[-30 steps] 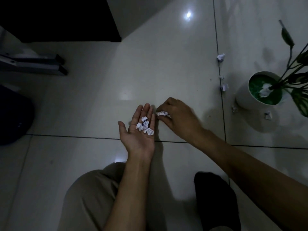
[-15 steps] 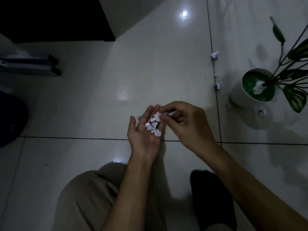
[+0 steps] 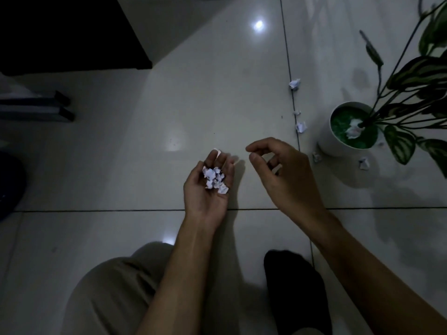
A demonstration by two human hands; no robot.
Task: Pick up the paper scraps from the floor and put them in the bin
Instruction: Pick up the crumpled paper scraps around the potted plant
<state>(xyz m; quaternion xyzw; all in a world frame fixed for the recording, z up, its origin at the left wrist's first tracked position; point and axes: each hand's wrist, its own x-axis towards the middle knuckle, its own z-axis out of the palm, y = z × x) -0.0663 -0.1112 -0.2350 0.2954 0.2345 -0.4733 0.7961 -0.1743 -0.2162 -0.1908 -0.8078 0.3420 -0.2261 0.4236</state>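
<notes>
My left hand (image 3: 208,189) is palm up over the tiled floor, cupped around a small pile of crumpled white paper scraps (image 3: 214,176). To its right my right hand (image 3: 283,172) hovers with nothing in it, fingers loosely curled and apart. More scraps lie on the floor along a tile seam: one far scrap (image 3: 295,83), a tiny one (image 3: 297,112), and a nearer one (image 3: 301,127). Two others rest beside the plant pot, one on its left (image 3: 316,157) and one in front (image 3: 364,163). Another scrap (image 3: 353,128) sits inside the pot. No bin is in view.
A white pot (image 3: 338,143) with a leafy green plant (image 3: 411,97) stands at the right. Dark furniture (image 3: 72,32) fills the top left, with a flat dark-ended item (image 3: 36,108) below it. My bent knee (image 3: 116,293) and black-socked foot (image 3: 297,286) are at the bottom.
My right hand lifted a scrap from the floor, dropped it into my left palm, and has drawn away to the right with nothing in it. The left hand has cupped more.
</notes>
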